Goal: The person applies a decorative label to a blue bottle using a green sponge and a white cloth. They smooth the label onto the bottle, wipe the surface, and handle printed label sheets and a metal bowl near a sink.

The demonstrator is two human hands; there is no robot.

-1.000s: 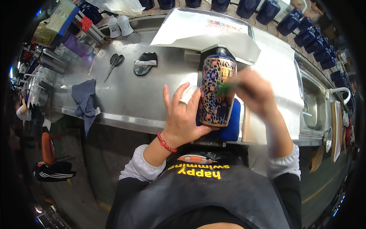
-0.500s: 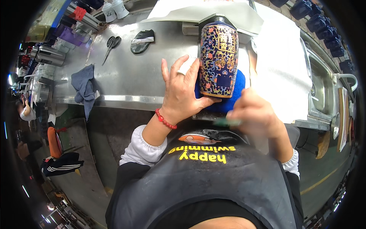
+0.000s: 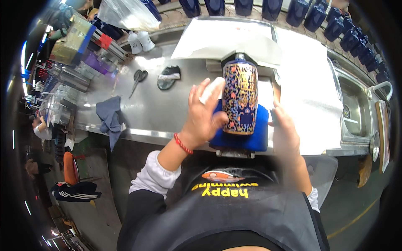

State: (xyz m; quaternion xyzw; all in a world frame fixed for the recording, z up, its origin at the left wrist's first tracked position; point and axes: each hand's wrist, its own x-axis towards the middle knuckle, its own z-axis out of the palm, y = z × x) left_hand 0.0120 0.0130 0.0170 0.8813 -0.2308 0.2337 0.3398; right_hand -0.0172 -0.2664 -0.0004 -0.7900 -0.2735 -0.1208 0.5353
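Observation:
A dark blue bottle [image 3: 240, 98] with a colourful, gold-edged floral pattern lies with its neck pointing away from me, on a blue cloth [image 3: 261, 129] over a low stand. At its left side, my left hand [image 3: 203, 115] has its fingers spread, the thumb at or close to the bottle's lower side. Something white [image 3: 212, 90], perhaps a wrap or a bit of paper, sits at its fingers. My right hand [image 3: 287, 129] is smeared by motion to the right of the cloth, near a thin brownish strip [image 3: 276, 93]; whether it holds anything does not show.
White paper [image 3: 310, 92] covers the steel bench on the right, before a sink [image 3: 354, 113]. Left on the bench are scissors [image 3: 137, 81], a dark pad [image 3: 168, 78] and a grey rag [image 3: 109, 117]. Several dark blue bottles [image 3: 297, 12] line the far edge.
My left hand has loosened from the bottle, fingers spreading. My right hand has moved from the bottle's base to its right; the green object at it is no longer visible. The view has shifted.

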